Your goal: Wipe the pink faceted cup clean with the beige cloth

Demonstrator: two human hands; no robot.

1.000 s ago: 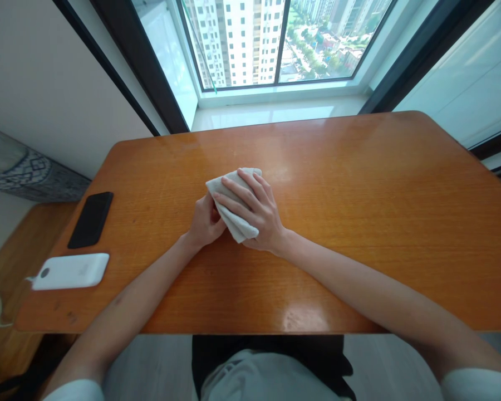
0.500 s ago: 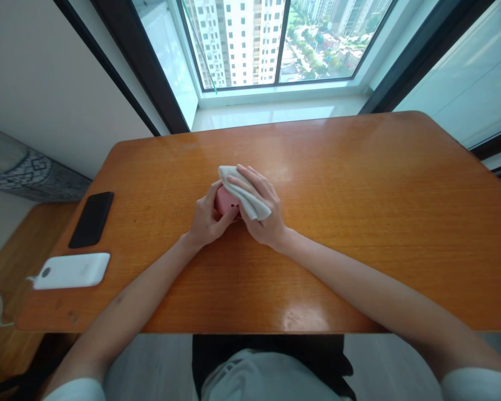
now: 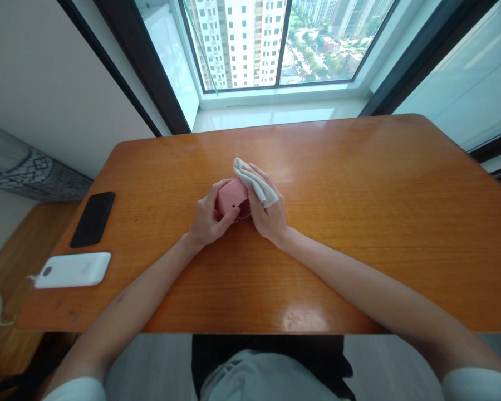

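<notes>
- Cupping a small, pink, faceted object from its left side, the person's left hand holds it firmly in the head camera's view, thumb along the near side and fingers around the far side.
- The right hand grasps a pale grey, folded fabric cloth between thumb and fingers, at the pink object's right edge; from here I can't tell whether the cloth itself presses on it.
- The pink object sits between the two hands, over the middle of a glossy, orange-brown wooden table; I can't make out whether its underside meets the wood. A small dark mark shows by the left thumb, and a thin pale line curves along its lower edge.
- Well off to the left lies a flat, black, rectangular phone, and just nearer the person a white, rounded, slab-shaped device with a pale cable at its left end.
- Beyond the far edge, a dark-framed glass window looks onto tall buildings and greenery.
</notes>
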